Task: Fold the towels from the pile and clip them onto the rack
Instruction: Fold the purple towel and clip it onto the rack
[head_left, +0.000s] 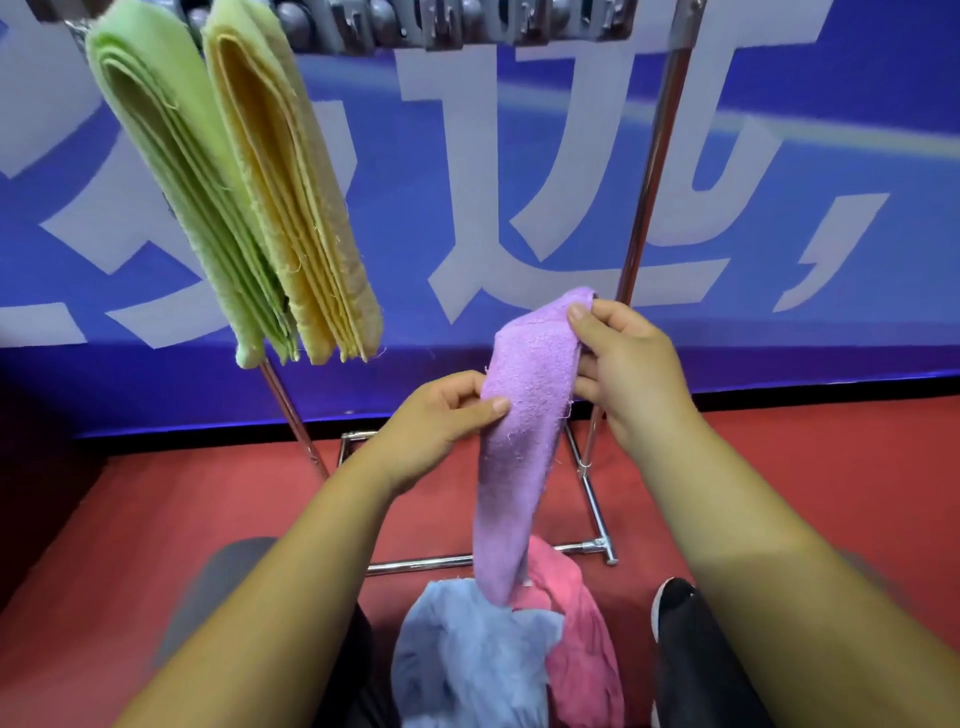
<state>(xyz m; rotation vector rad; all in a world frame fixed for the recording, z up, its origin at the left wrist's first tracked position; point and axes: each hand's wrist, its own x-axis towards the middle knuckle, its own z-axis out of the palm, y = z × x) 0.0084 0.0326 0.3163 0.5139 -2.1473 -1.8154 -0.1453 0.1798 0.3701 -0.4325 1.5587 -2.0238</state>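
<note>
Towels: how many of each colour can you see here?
green towel: 1
yellow towel: 1
purple towel: 1
blue towel: 1
pink towel: 1
Total: 5 visible

Event or exhibition space: big blue printed banner (878, 83), red carpet floor (156, 499)

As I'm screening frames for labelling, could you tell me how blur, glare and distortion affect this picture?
Head view: purple towel crisp where left hand and right hand pinch it, smeared toward its lower end; head view: blue towel and pink towel soft; head view: even light, small glints on the rack; wide-angle stretch enlarges the forearms.
</note>
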